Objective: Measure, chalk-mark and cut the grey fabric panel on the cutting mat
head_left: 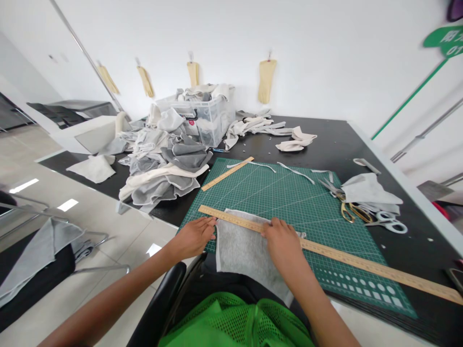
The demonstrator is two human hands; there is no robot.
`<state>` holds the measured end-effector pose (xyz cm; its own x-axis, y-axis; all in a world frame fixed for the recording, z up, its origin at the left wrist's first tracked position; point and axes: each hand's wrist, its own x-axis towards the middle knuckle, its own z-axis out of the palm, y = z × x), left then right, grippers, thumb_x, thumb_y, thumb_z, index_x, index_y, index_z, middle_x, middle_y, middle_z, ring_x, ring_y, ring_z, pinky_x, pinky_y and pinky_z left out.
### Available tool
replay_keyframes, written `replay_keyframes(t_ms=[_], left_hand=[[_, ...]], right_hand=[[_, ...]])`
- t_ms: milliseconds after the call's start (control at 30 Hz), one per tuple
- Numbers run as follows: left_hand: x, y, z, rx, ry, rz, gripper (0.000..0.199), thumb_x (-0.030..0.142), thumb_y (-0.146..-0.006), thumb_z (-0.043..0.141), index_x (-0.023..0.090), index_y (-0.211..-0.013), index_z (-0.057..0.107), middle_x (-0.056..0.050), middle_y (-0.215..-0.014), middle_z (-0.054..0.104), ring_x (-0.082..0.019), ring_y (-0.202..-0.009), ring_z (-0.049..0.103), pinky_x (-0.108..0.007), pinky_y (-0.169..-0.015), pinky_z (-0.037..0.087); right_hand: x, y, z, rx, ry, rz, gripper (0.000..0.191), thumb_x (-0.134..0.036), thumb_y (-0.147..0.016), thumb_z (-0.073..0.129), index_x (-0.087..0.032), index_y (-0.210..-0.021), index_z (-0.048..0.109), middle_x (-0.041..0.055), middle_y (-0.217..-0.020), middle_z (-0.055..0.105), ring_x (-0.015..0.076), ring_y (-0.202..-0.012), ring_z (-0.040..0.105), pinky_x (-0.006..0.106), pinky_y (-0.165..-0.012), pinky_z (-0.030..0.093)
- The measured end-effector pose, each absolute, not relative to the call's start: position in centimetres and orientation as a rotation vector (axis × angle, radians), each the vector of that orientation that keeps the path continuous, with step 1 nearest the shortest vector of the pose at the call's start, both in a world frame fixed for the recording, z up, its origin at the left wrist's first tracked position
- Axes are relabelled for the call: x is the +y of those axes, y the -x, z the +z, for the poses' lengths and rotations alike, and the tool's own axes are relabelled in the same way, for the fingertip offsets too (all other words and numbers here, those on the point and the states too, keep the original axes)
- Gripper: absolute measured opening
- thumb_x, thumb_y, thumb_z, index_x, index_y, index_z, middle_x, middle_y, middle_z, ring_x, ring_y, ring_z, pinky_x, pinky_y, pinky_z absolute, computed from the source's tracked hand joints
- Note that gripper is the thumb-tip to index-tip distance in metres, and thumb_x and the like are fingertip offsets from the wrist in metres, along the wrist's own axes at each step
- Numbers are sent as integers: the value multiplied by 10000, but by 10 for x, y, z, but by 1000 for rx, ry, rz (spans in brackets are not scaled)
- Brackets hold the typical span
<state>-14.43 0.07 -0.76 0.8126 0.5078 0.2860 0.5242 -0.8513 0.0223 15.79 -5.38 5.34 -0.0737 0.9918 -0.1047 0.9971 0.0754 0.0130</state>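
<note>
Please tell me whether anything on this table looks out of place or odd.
Nothing looks clearly damaged, but it is untidy: thin cloth strips lie scattered on the green mat like stray offcuts, and a loose cloth pile slumps beside the plastic box rather than inside it.

White wall (224, 33) behind, plain. Floor (123, 236) of pale glossy tiles, bright light reflections (68, 205) on it. Black-topped table (325, 140) reaching back to the wall. Lower left, black-seated chair (65, 261), metal tube frame. Beyond, dark furniture (67, 115), perhaps chairs; too blurred to be sure. Green sign (439, 41) upper right.
</note>
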Motion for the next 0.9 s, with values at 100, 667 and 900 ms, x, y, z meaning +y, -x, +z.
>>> replay_keyframes(t_ms=[100, 667, 900], left_hand=[[4, 148, -3, -906, 2911, -501, 164, 153, -986, 463, 150, -1075, 601, -152, -1145, 700, -283, -1194, 648, -470, -998, 557], [6, 100, 1, -1199, 2951, -500, 185, 177, -1008, 440, 150, -1152, 553, -163, -1333, 588, -286, -1276, 558, -497, -1098, 461], [14, 116, 6, -1262, 2972, -529, 215, 209, -1032, 396, 167, -1153, 568, -135, -1272, 637, -271, -1258, 580, -493, -1068, 463]], right_hand=[[-56, -151, 50, 2224, -2097, -50, 380, -135, -1003, 405, -126, -1269, 676, 194, -1111, 659, 326, -1060, 611, 418, -869, 423], [-58, -156, 56, 2224, -2048, -78, 396, -50, -963, 383, -176, -1093, 735, 160, -1070, 675, 294, -1000, 644, 369, -782, 422], [-57, -154, 49, 2297, -2028, -87, 352, -111, -977, 438, -196, -1179, 714, 152, -1104, 669, 293, -1036, 611, 377, -813, 417]])
